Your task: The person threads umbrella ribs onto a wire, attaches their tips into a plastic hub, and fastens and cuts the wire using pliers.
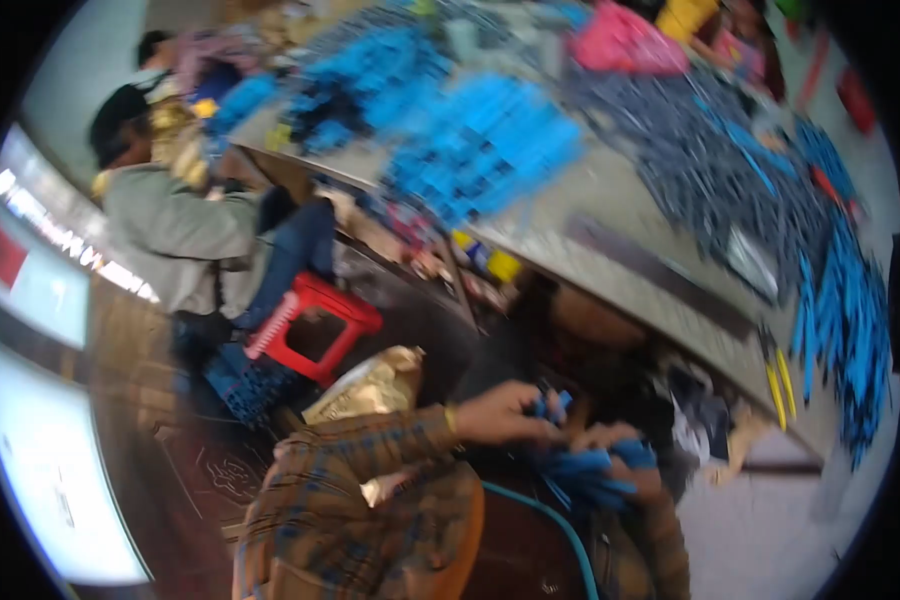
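My left hand (500, 412), reaching out of a brown plaid sleeve, has its fingers closed on the end of a small blue strip (562, 402). Just beside it, over my lap, my right hand (642, 478) is wrapped round a bundle of blue strips (582, 468), whose loose ends stick out toward the left. The two hands almost meet. Motion blur smears the fingertips, and what the strips are made of cannot be made out.
Ahead stands a worktable (610, 255) with blue piles (485, 145), grey strips (670, 150), a pink bag (630, 40) and a yellow-handled tool (778, 385) at its edge. Blue strips (850, 330) hang off its right end. Leftward are a red stool (315, 325), a gold bag (370, 385) and a seated person (175, 225).
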Demonstrator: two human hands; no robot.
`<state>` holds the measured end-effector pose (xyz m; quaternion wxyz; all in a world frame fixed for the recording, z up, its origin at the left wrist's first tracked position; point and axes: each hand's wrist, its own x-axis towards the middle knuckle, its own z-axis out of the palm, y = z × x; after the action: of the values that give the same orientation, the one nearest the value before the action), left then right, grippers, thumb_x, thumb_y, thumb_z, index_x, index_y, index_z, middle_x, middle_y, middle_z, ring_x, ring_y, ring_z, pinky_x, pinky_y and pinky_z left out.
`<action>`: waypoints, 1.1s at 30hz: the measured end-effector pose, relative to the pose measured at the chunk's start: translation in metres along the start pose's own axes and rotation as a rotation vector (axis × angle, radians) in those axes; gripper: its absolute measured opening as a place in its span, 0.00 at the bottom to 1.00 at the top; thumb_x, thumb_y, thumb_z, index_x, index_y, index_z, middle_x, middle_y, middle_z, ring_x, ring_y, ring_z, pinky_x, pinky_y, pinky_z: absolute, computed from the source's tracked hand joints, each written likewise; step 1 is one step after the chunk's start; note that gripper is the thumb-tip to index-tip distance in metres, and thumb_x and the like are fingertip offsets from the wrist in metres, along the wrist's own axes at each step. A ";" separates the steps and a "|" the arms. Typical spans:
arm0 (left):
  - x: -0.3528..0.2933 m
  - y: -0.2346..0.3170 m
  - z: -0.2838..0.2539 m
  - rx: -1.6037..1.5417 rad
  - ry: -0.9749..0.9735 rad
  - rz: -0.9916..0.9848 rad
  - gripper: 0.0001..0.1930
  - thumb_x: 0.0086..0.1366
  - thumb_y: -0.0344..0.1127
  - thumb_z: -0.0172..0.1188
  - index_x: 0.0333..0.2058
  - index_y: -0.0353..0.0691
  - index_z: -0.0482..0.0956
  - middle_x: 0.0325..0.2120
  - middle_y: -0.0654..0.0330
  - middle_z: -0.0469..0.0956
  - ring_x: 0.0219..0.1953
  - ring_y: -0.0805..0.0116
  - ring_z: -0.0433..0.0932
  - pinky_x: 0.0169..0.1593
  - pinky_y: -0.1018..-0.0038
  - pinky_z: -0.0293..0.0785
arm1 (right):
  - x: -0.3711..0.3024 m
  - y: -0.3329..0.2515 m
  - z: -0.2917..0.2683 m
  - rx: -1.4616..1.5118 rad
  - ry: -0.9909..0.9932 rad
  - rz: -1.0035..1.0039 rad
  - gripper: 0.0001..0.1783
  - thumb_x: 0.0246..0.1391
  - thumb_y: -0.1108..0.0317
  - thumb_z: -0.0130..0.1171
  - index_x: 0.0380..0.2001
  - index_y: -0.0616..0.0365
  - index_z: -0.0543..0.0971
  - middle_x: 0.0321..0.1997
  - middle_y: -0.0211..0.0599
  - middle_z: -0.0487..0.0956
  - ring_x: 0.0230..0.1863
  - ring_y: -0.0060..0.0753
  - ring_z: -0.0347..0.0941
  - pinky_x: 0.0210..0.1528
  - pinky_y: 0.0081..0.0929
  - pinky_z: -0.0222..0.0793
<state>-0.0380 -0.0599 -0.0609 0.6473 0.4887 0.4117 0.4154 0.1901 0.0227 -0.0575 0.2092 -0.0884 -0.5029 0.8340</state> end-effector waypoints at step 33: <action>-0.008 0.035 0.027 0.439 0.232 0.210 0.04 0.53 0.26 0.61 0.29 0.35 0.76 0.21 0.58 0.73 0.23 0.70 0.74 0.28 0.78 0.68 | 0.005 0.010 0.027 -0.177 0.140 -0.133 0.07 0.47 0.71 0.57 0.26 0.60 0.68 0.34 0.35 0.73 0.33 0.20 0.66 0.37 0.22 0.66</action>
<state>-0.0197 -0.0691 -0.0204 0.4275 0.6066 0.5105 0.4344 0.1734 -0.0012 -0.0531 0.2902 -0.1308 -0.5635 0.7624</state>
